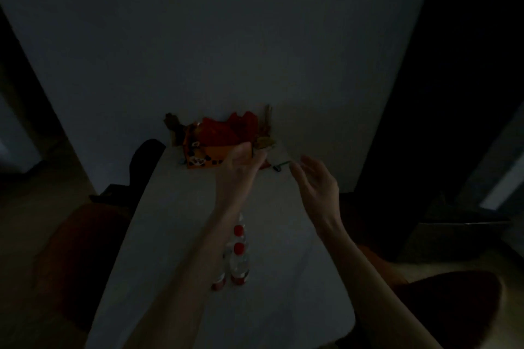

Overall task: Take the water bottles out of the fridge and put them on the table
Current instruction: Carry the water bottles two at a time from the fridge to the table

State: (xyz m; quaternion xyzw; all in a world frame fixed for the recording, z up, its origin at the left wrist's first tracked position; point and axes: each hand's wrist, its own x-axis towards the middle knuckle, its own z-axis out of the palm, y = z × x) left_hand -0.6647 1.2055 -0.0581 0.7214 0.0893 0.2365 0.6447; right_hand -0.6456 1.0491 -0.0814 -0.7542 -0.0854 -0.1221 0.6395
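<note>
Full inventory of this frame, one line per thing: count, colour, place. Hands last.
water bottles: at least three, clear with red caps and red labels, standing clustered on the near middle of the table, partly behind the left forearm.
table: one, white, centre, running away from the camera.
box: one, orange with black and white figures, far end of the table, red items inside; too dark to name them.
small object: one, green and dark, on the table right of the box; too dim to identify.
chairs: two, reddish-brown, one each side of the table's near end.
left hand: one, raised over the table by the box, empty.
right hand: one, raised, fingers spread, empty.
</note>
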